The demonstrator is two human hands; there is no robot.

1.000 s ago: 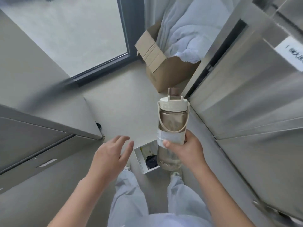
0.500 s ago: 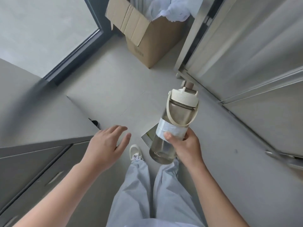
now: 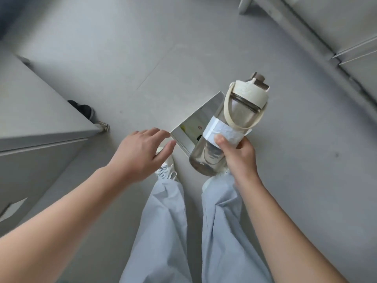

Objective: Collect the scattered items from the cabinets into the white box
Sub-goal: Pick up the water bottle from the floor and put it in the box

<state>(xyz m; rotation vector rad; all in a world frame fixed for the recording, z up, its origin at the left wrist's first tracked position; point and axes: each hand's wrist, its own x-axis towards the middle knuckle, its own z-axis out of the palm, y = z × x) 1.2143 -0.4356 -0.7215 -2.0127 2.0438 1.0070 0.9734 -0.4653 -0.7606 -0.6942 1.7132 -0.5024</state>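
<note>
My right hand [image 3: 238,158] grips a clear smoky water bottle [image 3: 230,127] with a cream lid, a cream carry strap and a white paper band round its middle. The bottle is tilted, lid up and to the right, and hangs over the white box [image 3: 195,117] on the floor. The bottle hides most of the box; inside the box I see a yellowish item and something dark. My left hand [image 3: 140,154] hovers with fingers spread and relaxed just left of the box's near corner, holding nothing.
A grey cabinet [image 3: 40,123] stands at the left, with a dark shoe-like object [image 3: 83,110] by its corner. Metal cabinet doors [image 3: 336,27] run along the upper right. My legs in pale blue trousers [image 3: 183,231] and a white shoe [image 3: 165,170] are below the box.
My view has tipped down, so the cardboard box at the top left the frame. The bottle has come lower and more over the white box; my left hand has moved toward the box's corner.
</note>
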